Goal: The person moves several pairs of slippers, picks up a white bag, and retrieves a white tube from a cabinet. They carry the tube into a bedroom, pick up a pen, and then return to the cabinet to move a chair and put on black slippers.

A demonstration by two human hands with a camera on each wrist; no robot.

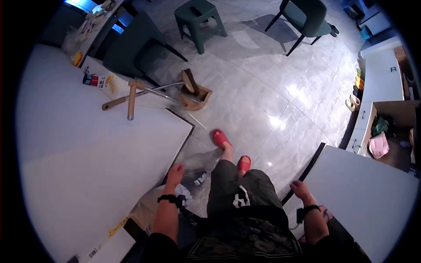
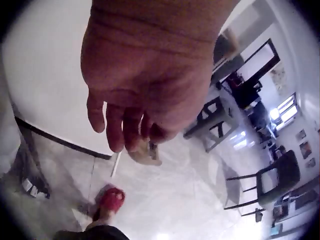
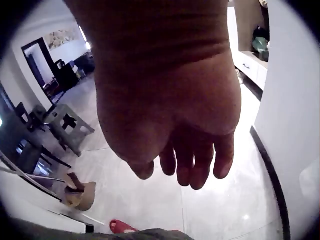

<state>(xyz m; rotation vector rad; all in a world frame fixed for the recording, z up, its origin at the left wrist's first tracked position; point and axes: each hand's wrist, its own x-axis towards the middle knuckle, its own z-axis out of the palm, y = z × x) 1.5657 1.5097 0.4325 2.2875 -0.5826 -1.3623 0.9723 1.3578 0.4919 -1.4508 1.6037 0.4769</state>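
Observation:
My left hand (image 1: pixel 176 175) hangs beside the edge of a white surface, its fingers loosely bent and holding nothing. Below it lie clear plastic and a white bag (image 1: pixel 183 193). My right hand (image 1: pixel 300 189) hangs near the dark edge of a white panel (image 1: pixel 364 188); in the right wrist view its fingers (image 3: pixel 200 165) droop, slightly curled, around nothing. A red slipper (image 1: pixel 220 138) is on each foot, one foot ahead of the other. Past the left hand stands a wooden holder (image 1: pixel 202 100) with a brush and metal-shafted, wooden-handled tools leaning across it.
A broad white surface (image 1: pixel 87 140) fills the left side. Ahead on the glossy tiled floor (image 1: pixel 263 87) stand a green stool (image 1: pixel 196 15) and a green chair (image 1: pixel 309 17); another dark chair (image 1: pixel 136 48) is at left. Cabinets with shoes beside them line the right.

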